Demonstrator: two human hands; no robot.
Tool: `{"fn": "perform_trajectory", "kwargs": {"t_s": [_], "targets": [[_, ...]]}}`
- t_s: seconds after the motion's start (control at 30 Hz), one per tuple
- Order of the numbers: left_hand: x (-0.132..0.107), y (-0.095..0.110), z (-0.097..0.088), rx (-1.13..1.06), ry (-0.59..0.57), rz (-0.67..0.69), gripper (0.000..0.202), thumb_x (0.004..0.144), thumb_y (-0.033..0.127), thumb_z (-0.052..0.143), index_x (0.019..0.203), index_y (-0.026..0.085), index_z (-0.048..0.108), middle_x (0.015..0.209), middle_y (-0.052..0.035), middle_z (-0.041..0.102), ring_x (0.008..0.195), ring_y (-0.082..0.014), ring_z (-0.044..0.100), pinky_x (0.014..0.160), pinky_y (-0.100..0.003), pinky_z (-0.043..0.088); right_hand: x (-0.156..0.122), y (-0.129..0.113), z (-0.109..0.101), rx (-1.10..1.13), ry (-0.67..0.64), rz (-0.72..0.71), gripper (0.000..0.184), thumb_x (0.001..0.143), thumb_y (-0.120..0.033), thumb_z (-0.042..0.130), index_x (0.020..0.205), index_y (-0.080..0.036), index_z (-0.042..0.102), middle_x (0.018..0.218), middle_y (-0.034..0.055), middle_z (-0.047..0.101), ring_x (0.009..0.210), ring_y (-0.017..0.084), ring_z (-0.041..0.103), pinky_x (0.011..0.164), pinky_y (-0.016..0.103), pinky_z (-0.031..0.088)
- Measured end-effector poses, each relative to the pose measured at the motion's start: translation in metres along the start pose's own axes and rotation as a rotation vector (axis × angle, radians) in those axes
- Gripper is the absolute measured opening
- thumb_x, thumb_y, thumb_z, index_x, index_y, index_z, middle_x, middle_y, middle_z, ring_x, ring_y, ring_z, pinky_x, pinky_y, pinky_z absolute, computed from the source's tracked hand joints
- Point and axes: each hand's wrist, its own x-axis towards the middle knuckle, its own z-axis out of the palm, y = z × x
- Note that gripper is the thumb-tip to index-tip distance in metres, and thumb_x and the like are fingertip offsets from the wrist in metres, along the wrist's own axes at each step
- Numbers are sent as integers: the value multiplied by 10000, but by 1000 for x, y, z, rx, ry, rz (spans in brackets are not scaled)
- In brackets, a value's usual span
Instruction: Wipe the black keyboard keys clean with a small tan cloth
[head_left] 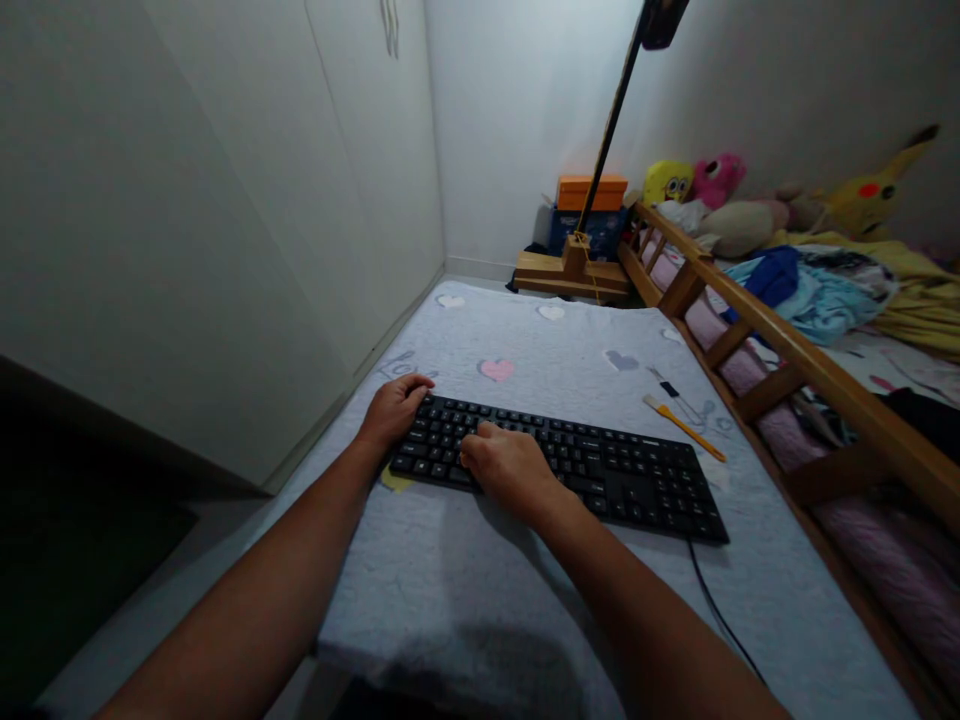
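A black keyboard (634, 490) lies slanted across the patterned cloth. My left hand (394, 408) is closed around its upper left corner, the thumb and fingers resting along the edge. Over the left-centre keys, my right hand (510, 462) is curled with its fingertips pointing down. Whatever those fingers pinch, if anything, is hidden; a small yellowish spot shows beside them. Right of the keyboard's top edge lie a flat brush (686, 430) with an orange handle and a thin tool (667, 388) with a black grip.
The cloth (450, 560) has printed hearts. A cable (716, 600) runs from the keyboard toward the lower right. A wooden bed rail (787, 340) borders the right side, a white cabinet (247, 200) the left. Beyond stand a wooden stand base (540, 268) and an orange box (589, 191).
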Motion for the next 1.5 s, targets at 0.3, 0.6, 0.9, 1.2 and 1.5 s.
{"fn": "perform_trajectory", "kwargs": {"t_s": [0.3,0.6,0.9,1.2,1.5], "targets": [[-1,3,-1,7,8,-10,317,784,406,523,917,192,715,862,-37,723,847,-235,642,823,-341,482,-12,11,-6,-45,-47,22,295,1004,-309,451,1028,-227,734,1008,65,700,798,178,662,677,264,438],[-1,0,0,6,15,-10,334,780,425,529,923,185,713,842,-43,716,841,-240,646,796,-339,474,-32,26,-15,-49,-58,72,256,990,-299,491,979,-230,737,972,52,698,787,173,651,645,256,388],[0,1,-1,10,12,-10,340,768,429,531,922,193,722,878,-40,732,850,-235,643,837,-340,481,-50,39,-17,-49,-73,115,256,995,-278,489,967,-220,736,945,54,683,785,159,636,641,254,360],[1,-2,-1,5,11,-7,334,779,419,535,928,185,721,897,-49,728,863,-239,643,868,-355,476,-60,45,-23,-46,-69,152,244,992,-276,513,915,-217,737,918,40,677,753,149,613,624,263,312],[0,-3,-1,-3,9,-14,339,781,426,536,929,179,715,871,-47,719,846,-238,645,814,-344,470,-63,48,-28,-1,-44,183,227,986,-246,525,898,-196,728,907,35,669,771,133,597,650,259,306]]}}
